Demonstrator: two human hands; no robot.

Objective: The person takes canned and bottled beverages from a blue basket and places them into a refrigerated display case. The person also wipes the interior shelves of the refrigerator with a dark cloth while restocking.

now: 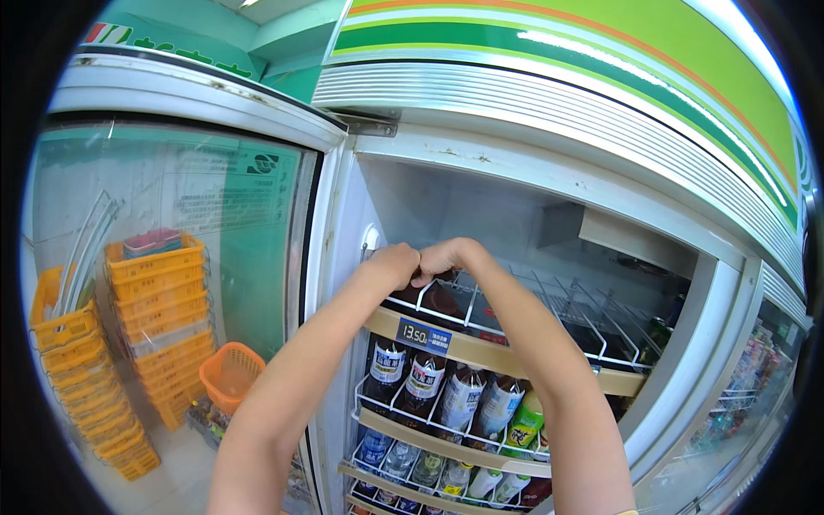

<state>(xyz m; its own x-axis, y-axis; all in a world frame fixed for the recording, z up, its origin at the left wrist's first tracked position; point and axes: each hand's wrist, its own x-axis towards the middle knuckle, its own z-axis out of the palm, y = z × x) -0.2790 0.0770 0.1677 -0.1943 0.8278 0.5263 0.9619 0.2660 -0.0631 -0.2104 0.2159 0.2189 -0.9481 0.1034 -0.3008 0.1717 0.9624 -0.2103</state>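
Observation:
Both hands reach to the left end of the top white wire rack (454, 315) inside a display refrigerator. My left hand (397, 261) is bent close against my right hand (441, 257), just above the rack's front rail. Something dark, partly hidden, lies beneath and between them; whether either hand grips it cannot be told. Below the rack runs a tan shelf edge with a price tag (421, 336). On the shelf underneath, dark tea bottles (423, 378) stand beside paler-labelled bottles (462, 396) and a green-labelled bottle (526, 425).
The refrigerator's glass door (257, 193) stands open on the left. Through it show stacks of yellow plastic crates (161, 309) and an orange basket (232, 373). Lower shelves hold more bottles (400, 458). A door frame (702, 360) borders the right side.

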